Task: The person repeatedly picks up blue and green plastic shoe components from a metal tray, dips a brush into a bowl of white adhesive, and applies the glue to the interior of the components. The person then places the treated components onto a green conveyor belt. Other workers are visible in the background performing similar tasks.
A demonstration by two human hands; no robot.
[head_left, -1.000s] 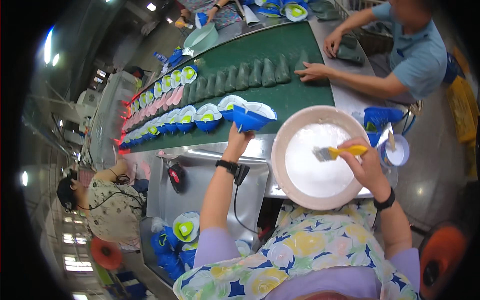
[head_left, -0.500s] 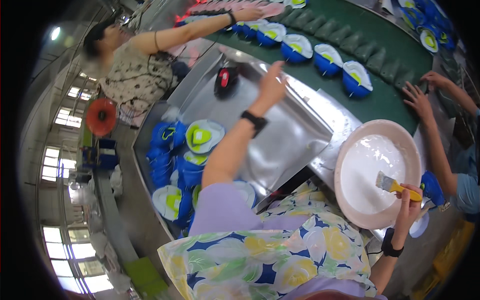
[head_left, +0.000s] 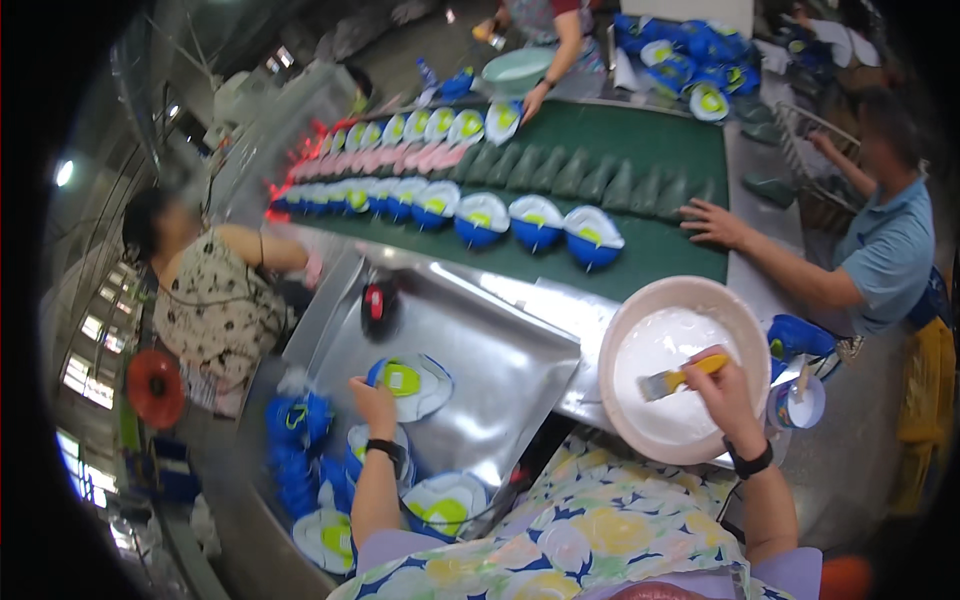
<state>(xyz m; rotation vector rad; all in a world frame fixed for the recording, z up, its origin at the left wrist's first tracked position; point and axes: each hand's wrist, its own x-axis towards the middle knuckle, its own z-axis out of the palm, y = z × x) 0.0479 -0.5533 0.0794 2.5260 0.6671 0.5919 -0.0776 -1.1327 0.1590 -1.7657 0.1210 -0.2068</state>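
My left hand [head_left: 374,408] is closed on the edge of a blue and white shoe upper [head_left: 425,390] with a lime-green lining, above the metal tray [head_left: 490,365]. More blue and white uppers [head_left: 292,475] lie heaped by that hand, in the tray's near left part. In my right hand [head_left: 727,395] is a paintbrush [head_left: 665,383] with a yellow handle, gripped low near its bristles. The bristles hang over a pale pink basin [head_left: 612,400] of white liquid [head_left: 660,350]; whether they touch it I cannot tell.
Rows of uppers [head_left: 535,222], dark soles-like pieces [head_left: 590,180] and pink pieces [head_left: 425,157] lie on the green belt [head_left: 650,255]. A co-worker's hand [head_left: 712,222] rests at the belt's right end. A red-black object [head_left: 378,305] sits in the tray. A small cup [head_left: 800,402] stands beside the basin.
My left hand has come back from over the tray's far edge to an upper and taken hold of it. The brush stays in my right hand over the basin. The view has shifted.
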